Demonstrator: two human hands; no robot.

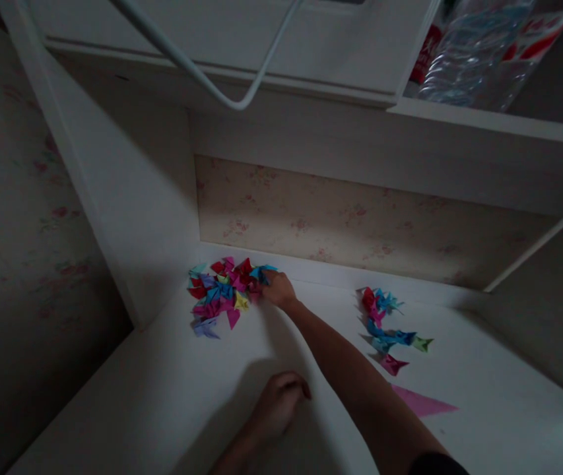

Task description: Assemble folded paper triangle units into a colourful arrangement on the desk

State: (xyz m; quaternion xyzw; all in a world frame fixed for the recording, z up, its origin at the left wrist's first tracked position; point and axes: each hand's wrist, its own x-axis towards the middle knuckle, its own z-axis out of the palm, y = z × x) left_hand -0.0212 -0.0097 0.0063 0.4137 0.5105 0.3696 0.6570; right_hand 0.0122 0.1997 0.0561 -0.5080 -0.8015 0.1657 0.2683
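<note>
Right hand [279, 289], arm [343, 363] stretched forward-left, bends at blue paper [262, 271], tip rightward, long axis sideways; left hand [280, 401] half-curls; whether either grip holds anything, I cannot tell

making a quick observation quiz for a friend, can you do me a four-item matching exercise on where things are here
1. right hand
2. left hand
3. pink paper
4. bottles

a. lying on the desk, partly hidden by the right forearm
b. on the shelf at top right
c. bottom centre of the view, apart from the left pile
d. at the right edge of the left pile

Pairs: 1-d, 2-c, 3-a, 4-b
</note>
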